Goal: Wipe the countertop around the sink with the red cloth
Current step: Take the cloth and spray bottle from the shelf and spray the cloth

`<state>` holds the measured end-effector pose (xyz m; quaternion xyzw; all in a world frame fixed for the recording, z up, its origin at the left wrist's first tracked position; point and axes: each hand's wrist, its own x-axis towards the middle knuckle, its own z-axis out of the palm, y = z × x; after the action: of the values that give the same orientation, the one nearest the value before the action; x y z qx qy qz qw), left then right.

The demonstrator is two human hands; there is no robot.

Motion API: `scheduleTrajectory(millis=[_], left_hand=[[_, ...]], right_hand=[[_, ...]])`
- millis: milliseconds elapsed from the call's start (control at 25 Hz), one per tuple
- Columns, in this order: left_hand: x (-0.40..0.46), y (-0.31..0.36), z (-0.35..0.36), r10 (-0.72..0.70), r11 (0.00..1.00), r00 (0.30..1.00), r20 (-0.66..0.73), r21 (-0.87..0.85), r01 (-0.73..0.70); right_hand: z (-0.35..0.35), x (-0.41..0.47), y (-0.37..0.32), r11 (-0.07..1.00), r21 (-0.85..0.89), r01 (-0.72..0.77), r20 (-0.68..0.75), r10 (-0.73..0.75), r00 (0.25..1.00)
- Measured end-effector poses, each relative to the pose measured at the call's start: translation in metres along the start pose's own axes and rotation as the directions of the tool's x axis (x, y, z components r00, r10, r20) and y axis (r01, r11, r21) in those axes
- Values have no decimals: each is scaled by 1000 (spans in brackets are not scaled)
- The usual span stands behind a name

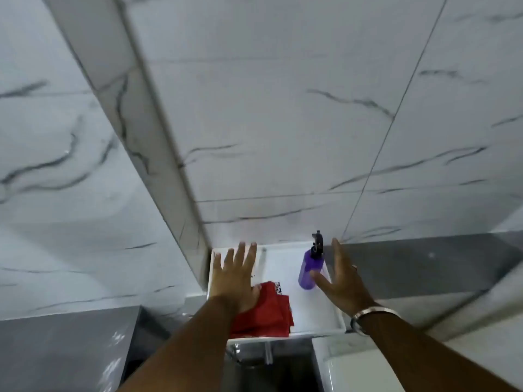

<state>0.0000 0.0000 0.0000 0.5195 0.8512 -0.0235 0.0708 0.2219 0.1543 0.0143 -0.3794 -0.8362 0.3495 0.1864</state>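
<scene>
A folded red cloth [268, 309] lies on the left part of a small white shelf [311, 312] set against the marble-tiled wall. My left hand [236, 275] hovers flat above the cloth's far left corner, fingers spread, partly covering it. A purple spray bottle [310, 271] with a black trigger head stands at the shelf's back right. My right hand [342, 278] is open beside the bottle, thumb near its base, a metal bangle on the wrist. Neither hand grips anything.
Marble-patterned wall tiles [283, 123] fill most of the view, with a protruding column [158, 154] on the left. A grey band of tiles [424, 264] runs at shelf height. Below the shelf are a metal bracket [254, 352] and a white fixture's edge [359, 369].
</scene>
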Motion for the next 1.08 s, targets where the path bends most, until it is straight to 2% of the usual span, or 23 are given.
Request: scheduleTrajectory(millis=[120, 200, 360, 440, 520, 600, 720, 800, 880, 920, 1000, 1080], left_hand=[[13, -1, 42, 71, 992, 968, 239, -117, -43], [20, -1, 55, 132, 983, 952, 276, -160, -90], [28, 8, 53, 213, 975, 925, 313, -125, -183], [33, 14, 49, 240, 965, 857, 455, -206, -161], [39, 22, 46, 271, 959, 753, 599, -231, -162], [42, 29, 46, 284, 958, 694, 661, -230, -173], [45, 21, 36, 304, 911, 711, 634, -412, -21], [46, 2, 14, 299, 748, 789, 537, -645, 156], [45, -16, -23, 178, 493, 898, 403, -826, 273], [46, -22, -41, 92, 352, 931, 354, -886, 302], [48, -30, -80, -68, 113, 963, 259, -957, 266], [53, -32, -118, -179, -37, 973, 148, -989, 144]], right_hand=[[25, 25, 6, 963, 249, -102, 61, 89, 994], [37, 38, 5, 933, 341, -116, 17, 118, 993], [46, 40, 8, 929, 357, -99, -29, 117, 993], [44, 40, 11, 924, 363, -118, -11, 131, 991], [40, 41, 11, 921, 369, -122, 17, 125, 992], [37, 42, 12, 918, 382, -107, 36, 101, 994], [31, 43, 9, 907, 417, -61, 28, 54, 998], [23, 41, 0, 890, 455, -11, 8, 8, 1000], [14, 39, -18, 851, 525, 17, -5, -17, 1000], [10, 39, -27, 826, 564, 24, -6, -25, 1000], [-2, 41, -52, 784, 618, 62, -32, -55, 998], [-14, 48, -80, 774, 624, 105, -40, -103, 994]])
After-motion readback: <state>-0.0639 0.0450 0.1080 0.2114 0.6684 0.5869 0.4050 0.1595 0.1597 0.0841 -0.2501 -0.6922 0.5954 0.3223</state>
